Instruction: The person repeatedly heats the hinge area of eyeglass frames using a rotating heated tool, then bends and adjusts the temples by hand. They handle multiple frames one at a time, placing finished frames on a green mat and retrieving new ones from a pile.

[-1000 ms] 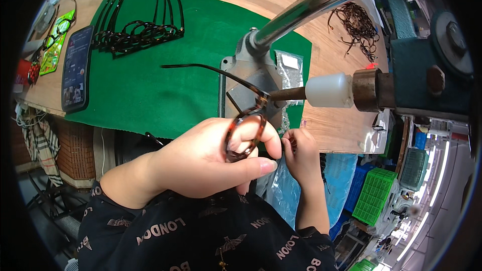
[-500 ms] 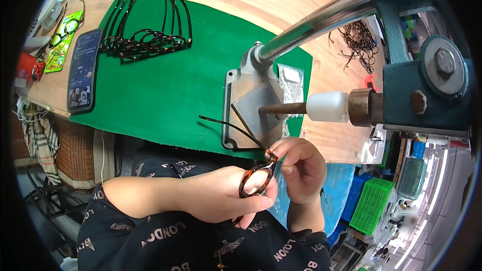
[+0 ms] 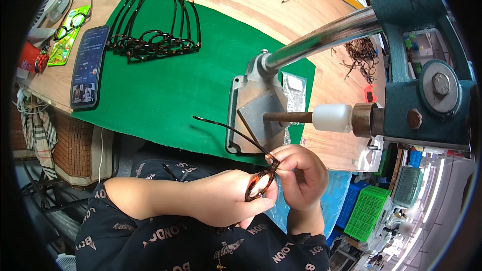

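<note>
A tortoiseshell eyeglass frame [image 3: 252,186] is held between my two hands, over my lap at the table's front edge. My left hand [image 3: 235,198] grips it by a rim, with fingers and thumb closed around it. At the hinge, my right hand [image 3: 301,175] pinches the frame with thumb and forefinger. One dark temple arm [image 3: 228,127] sticks out toward the upper left, passing in front of the press base [image 3: 246,143]. The frame's other end is hidden by my left hand.
A press with a metal post [image 3: 321,37] and white collar [image 3: 331,118] stands at right. Several tortoiseshell frames [image 3: 155,45] lie on the green mat [image 3: 150,90], beside a phone [image 3: 89,70]. A heap of frame parts [image 3: 362,55] lies behind the post. A green crate [image 3: 366,216] stands lower right.
The eyeglass frame has turned in my hands, so its rim shows more edge-on. My right hand remains at the hinge. The whole view has shifted slightly.
</note>
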`<action>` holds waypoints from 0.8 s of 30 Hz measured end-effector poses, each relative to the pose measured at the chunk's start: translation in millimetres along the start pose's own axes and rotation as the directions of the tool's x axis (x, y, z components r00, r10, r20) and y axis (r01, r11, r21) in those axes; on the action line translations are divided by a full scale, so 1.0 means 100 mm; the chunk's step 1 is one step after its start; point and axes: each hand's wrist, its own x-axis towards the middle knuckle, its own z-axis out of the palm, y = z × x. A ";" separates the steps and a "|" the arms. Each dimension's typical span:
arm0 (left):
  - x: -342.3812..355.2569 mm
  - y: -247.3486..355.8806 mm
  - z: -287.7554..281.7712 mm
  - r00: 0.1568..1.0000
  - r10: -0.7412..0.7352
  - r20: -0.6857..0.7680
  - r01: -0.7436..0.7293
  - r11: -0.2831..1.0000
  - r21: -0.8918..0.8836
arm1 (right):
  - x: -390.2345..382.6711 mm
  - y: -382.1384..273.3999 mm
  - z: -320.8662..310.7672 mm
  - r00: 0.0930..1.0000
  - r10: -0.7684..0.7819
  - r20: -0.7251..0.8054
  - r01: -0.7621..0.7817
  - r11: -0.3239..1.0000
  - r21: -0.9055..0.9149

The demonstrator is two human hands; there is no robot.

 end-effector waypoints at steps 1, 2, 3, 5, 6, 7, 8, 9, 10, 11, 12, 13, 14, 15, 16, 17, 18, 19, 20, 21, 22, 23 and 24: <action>0.00 -0.02 0.01 1.000 0.017 -0.001 -0.017 1.000 -0.019 | 0.00 0.00 0.00 1.000 0.003 0.006 -0.003 1.000 0.001; 0.00 -0.05 0.02 0.999 0.033 -0.003 -0.034 0.999 -0.039 | 0.00 0.01 0.00 1.000 0.005 0.013 -0.005 1.000 0.002; 0.00 -0.06 0.02 0.999 0.050 -0.005 -0.051 0.997 -0.058 | 0.00 0.01 0.00 1.000 0.008 0.019 -0.008 1.000 0.003; 0.00 -0.04 0.02 1.000 0.028 0.015 -0.026 0.996 -0.087 | -0.03 0.02 -0.01 0.999 0.049 0.002 -0.049 0.996 0.076; -0.01 -0.03 0.01 1.000 0.016 0.026 -0.013 0.995 -0.101 | -0.04 0.03 -0.02 0.998 0.070 -0.006 -0.069 0.991 0.113; -0.01 -0.01 0.00 0.999 -0.006 0.047 0.011 0.994 -0.105 | -0.04 0.03 -0.02 0.998 0.071 -0.001 -0.070 0.990 0.125; -0.01 0.00 -0.02 0.997 -0.028 0.069 0.035 0.994 -0.108 | -0.03 0.04 -0.02 0.997 0.071 0.004 -0.071 0.988 0.138; -0.01 0.01 -0.03 0.995 -0.050 0.091 0.060 0.992 -0.111 | -0.03 0.04 -0.03 0.997 0.071 0.008 -0.071 0.986 0.150; -0.01 0.01 -0.03 0.994 -0.048 0.096 0.059 0.992 -0.111 | -0.02 0.04 -0.04 0.997 0.072 0.018 -0.075 0.981 0.182; -0.01 0.01 -0.03 0.994 -0.047 0.100 0.058 0.992 -0.112 | -0.01 0.04 -0.04 0.997 0.074 0.029 -0.078 0.974 0.214; -0.01 0.02 -0.03 0.993 -0.046 0.106 0.058 0.992 -0.111 | -0.01 0.04 -0.05 0.997 0.074 0.038 -0.081 0.966 0.245; -0.01 0.02 -0.03 0.993 -0.041 0.110 0.053 0.993 -0.106 | 0.00 0.04 -0.06 0.994 0.100 0.052 -0.111 0.948 0.297; 0.00 0.02 -0.03 0.993 -0.036 0.114 0.048 0.994 -0.101 | 0.01 0.04 -0.07 0.990 0.125 0.067 -0.141 0.927 0.348; 0.00 0.02 -0.03 0.993 -0.031 0.118 0.043 0.994 -0.097 | 0.02 0.04 -0.07 0.985 0.149 0.084 -0.170 0.902 0.397; 0.00 0.03 -0.03 0.991 -0.037 0.125 0.050 0.994 -0.102 | 0.04 0.04 -0.10 0.975 0.176 0.132 -0.215 0.890 0.403; -0.01 0.04 -0.04 0.990 -0.043 0.132 0.057 0.993 -0.107 | 0.07 0.03 -0.14 0.963 0.202 0.180 -0.260 0.876 0.407; -0.01 0.04 -0.04 0.989 -0.049 0.139 0.065 0.992 -0.111 | 0.09 0.03 -0.17 0.947 0.225 0.227 -0.303 0.861 0.409; -0.01 0.03 -0.04 0.990 -0.040 0.136 0.056 0.991 -0.121 | 0.11 0.03 -0.19 0.935 0.247 0.254 -0.336 0.842 0.421; 0.00 0.01 -0.03 0.991 -0.030 0.133 0.047 0.990 -0.130 | 0.13 0.03 -0.21 0.922 0.267 0.281 -0.370 0.822 0.432; 0.00 0.00 -0.03 0.992 -0.019 0.128 0.037 0.990 -0.139 | 0.15 0.03 -0.22 0.907 0.285 0.310 -0.403 0.802 0.441; 0.00 -0.01 -0.04 0.991 -0.016 0.133 0.036 0.989 -0.147 | 0.17 0.04 -0.23 0.902 0.283 0.327 -0.412 0.790 0.454; 0.00 -0.01 -0.04 0.991 -0.013 0.136 0.034 0.987 -0.155 | 0.18 0.06 -0.24 0.896 0.279 0.346 -0.422 0.777 0.467; 0.00 0.00 -0.04 0.990 -0.009 0.142 0.032 0.987 -0.161 | 0.20 0.07 -0.25 0.891 0.276 0.361 -0.431 0.766 0.477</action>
